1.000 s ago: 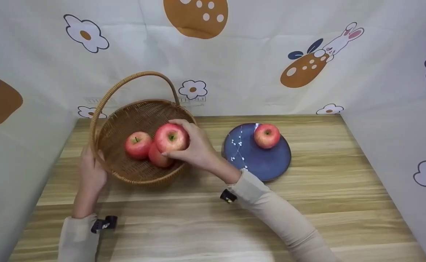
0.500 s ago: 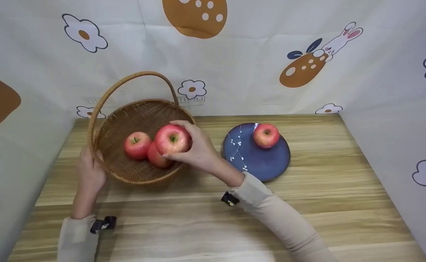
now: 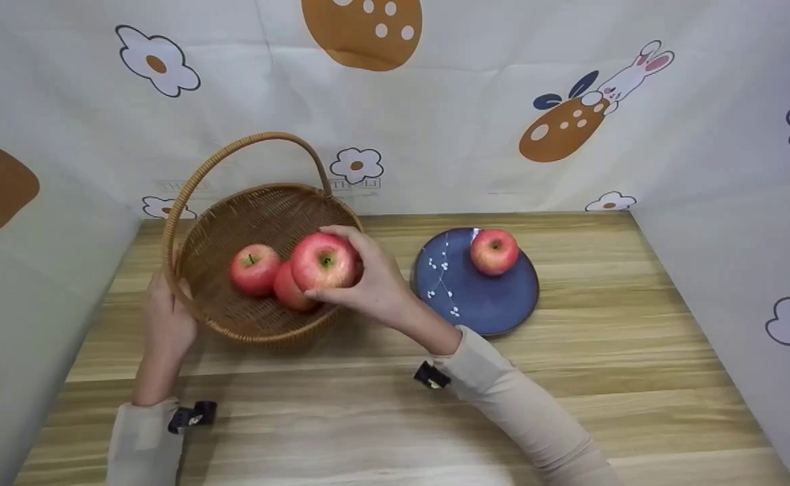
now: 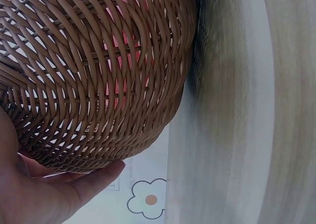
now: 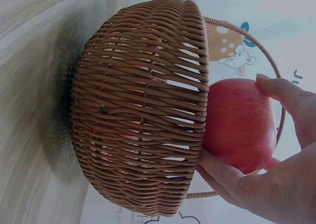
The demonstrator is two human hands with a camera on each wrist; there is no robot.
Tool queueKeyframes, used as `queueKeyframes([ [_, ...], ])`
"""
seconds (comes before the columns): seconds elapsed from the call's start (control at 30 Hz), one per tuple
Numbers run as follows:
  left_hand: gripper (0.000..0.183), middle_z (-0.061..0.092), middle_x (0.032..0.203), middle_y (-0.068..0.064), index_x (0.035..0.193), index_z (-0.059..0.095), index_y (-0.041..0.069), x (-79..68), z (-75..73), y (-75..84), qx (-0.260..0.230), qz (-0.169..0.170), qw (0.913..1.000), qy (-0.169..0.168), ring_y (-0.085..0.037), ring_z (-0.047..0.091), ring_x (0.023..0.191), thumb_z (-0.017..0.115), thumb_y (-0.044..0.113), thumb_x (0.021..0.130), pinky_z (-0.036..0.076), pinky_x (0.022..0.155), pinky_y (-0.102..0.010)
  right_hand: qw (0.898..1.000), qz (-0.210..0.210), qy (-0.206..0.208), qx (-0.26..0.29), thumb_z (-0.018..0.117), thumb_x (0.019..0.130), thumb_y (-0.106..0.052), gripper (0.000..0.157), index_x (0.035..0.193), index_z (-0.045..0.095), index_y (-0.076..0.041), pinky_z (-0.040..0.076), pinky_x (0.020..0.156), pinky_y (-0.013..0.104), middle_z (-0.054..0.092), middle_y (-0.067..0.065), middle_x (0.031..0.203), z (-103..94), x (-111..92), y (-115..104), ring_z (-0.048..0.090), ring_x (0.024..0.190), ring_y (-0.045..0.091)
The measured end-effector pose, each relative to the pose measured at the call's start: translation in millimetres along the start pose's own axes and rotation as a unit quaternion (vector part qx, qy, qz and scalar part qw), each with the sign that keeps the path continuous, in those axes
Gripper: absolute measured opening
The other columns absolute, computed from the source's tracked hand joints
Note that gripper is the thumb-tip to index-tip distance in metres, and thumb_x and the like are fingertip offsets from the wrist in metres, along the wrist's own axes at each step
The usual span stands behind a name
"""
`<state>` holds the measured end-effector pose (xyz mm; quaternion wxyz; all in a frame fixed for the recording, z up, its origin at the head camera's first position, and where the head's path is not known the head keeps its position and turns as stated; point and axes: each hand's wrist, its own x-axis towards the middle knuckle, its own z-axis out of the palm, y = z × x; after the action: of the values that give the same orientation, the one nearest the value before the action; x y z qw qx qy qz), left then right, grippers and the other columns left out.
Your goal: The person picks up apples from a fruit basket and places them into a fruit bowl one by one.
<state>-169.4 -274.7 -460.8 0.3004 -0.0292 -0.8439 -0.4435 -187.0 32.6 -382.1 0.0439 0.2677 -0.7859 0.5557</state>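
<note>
- With the right hand, grips a red apple between thumb and fingers, raised over the right side of the basket.
- With the left hand, holds the basket's left side; finger wrap hard to judge, partly hidden behind the wickerwork.
- Down inside the basket: a stemmed apple and, just beside it, a half-hidden apple behind the gripped one.
- On the desk, right of the basket and apart from it: a blue plate, bearing another apple near its far edge.
- Behind: a pale printed sheet.
</note>
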Motion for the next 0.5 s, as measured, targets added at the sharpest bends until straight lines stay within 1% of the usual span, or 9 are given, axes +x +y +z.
queueKeyframes([
  [0.1,0.045,0.055,0.123,-0.047,0.142,0.047,-0.022,-0.2,-0.5,-0.3,0.003,-0.006,1.0000,-0.002,-0.063,0.048,0.119,0.036,-0.004,0.103,0.035,0.102,-0.072,1.000,-0.004,0.002,-0.001,0.095,0.076,-0.019,0.077,0.142,0.059,-0.004,0.050,0.107,0.037,0.067,0.013,0.135,-0.7,-2.1,-0.2,0.063,0.124,0.024],
  [0.17,0.046,0.055,0.122,-0.047,0.144,0.048,-0.020,-0.7,-1.2,-0.6,0.005,-0.010,0.9999,-0.002,-0.063,0.050,0.117,0.036,-0.002,0.103,0.036,0.100,-0.071,1.000,-0.007,0.004,0.001,0.095,0.076,-0.019,0.077,0.142,0.059,-0.004,0.050,0.107,0.036,0.068,0.013,0.135,-1.3,-3.0,-0.7,0.064,0.124,0.024],
  [0.3,0.049,0.056,0.115,-0.046,0.143,0.049,-0.019,-1.4,-0.8,-3.4,0.004,-0.005,1.0000,0.004,-0.060,0.051,0.107,0.036,0.003,0.102,0.037,0.093,-0.068,1.000,-0.004,0.004,0.018,0.095,0.075,-0.017,0.078,0.143,0.059,-0.004,0.051,0.107,0.035,0.067,0.012,0.135,-2.6,-5.4,-3.2,0.063,0.124,0.022],
  [0.33,0.048,0.058,0.113,-0.042,0.143,0.052,-0.016,-1.8,0.4,-9.8,-0.001,-0.005,0.9999,0.010,-0.055,0.053,0.107,0.038,0.006,0.103,0.039,0.095,-0.063,1.000,-0.002,0.004,0.021,0.095,0.076,-0.016,0.078,0.143,0.059,-0.005,0.051,0.107,0.034,0.067,0.011,0.136,-2.8,-6.4,-3.9,0.063,0.124,0.021],
  [0.4,0.049,0.057,0.115,-0.043,0.143,0.052,-0.016,-1.8,0.8,-11.4,-0.006,-0.005,0.9999,0.011,-0.055,0.052,0.108,0.038,0.008,0.103,0.039,0.097,-0.065,1.000,0.003,0.003,0.024,0.095,0.076,-0.016,0.078,0.144,0.058,-0.006,0.052,0.105,0.033,0.066,0.011,0.136,-3.1,-8.6,-4.8,0.063,0.123,0.020],
  [0.5,0.048,0.057,0.114,-0.044,0.141,0.053,-0.018,-1.5,0.8,-11.4,-0.010,-0.005,0.9999,0.010,-0.057,0.052,0.110,0.039,0.007,0.103,0.038,0.097,-0.067,1.000,0.008,0.003,0.026,0.095,0.076,-0.017,0.078,0.145,0.058,-0.008,0.054,0.100,0.032,0.065,0.009,0.138,-3.4,-12.6,-5.9,0.062,0.122,0.018],
])
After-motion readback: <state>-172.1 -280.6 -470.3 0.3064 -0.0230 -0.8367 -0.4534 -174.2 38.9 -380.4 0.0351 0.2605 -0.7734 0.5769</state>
